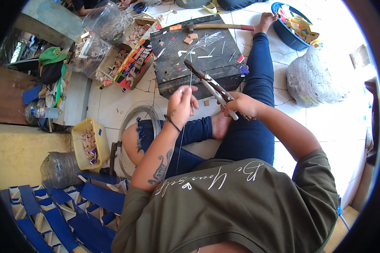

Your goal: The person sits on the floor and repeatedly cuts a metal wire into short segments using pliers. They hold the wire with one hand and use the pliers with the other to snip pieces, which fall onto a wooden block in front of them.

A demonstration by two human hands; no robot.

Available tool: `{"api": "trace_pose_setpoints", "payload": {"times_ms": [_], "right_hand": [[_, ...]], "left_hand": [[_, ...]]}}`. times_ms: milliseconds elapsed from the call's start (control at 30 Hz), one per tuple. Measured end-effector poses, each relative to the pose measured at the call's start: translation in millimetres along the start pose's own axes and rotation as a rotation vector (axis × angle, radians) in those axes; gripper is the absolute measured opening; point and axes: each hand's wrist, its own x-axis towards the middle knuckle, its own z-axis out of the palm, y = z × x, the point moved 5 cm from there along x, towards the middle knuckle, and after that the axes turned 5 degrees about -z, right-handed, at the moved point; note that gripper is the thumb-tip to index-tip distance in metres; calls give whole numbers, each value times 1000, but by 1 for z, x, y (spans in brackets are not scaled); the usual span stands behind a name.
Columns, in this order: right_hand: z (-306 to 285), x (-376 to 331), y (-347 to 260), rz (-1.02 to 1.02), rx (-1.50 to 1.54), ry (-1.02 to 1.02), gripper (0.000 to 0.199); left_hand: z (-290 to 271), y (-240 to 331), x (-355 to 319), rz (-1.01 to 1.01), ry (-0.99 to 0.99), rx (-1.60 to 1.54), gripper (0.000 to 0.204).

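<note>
My left hand [183,102] is closed, pinching a thin metal wire [191,80] that stands up from the fingers and trails down past my wrist. My right hand [241,105] is wrapped round the handles of long pincers [211,84], dark metal with a whitish covering on the handles. The pincers point up and left, their jaws beside the wire's upper end; whether they touch it I cannot tell. Behind them stands a black block [166,69], with many cut wire pieces [211,40], small wooden squares [193,36] and a hammer [219,26] lying on top.
Left of my bent knee lies a wire coil [126,122]. A yellow basin [77,137] and a cardboard box [133,67] hold wooden pieces. Blue-covered pieces [97,198] pile up at lower left. A blue tub [289,38] and plastic-wrapped bundle [308,78] stand right. Another person [86,6] sits at upper left.
</note>
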Motion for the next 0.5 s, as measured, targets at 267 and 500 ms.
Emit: {"api": "trace_pose_setpoints", "payload": {"times_ms": [267,500], "right_hand": [[3,17,5,-5,32,107,34],[-3,22,5,-1,31,194,27]], "left_hand": [[3,-11,-3,-32,100,25,23],[9,-9,10,-14,108,33,22]]}}
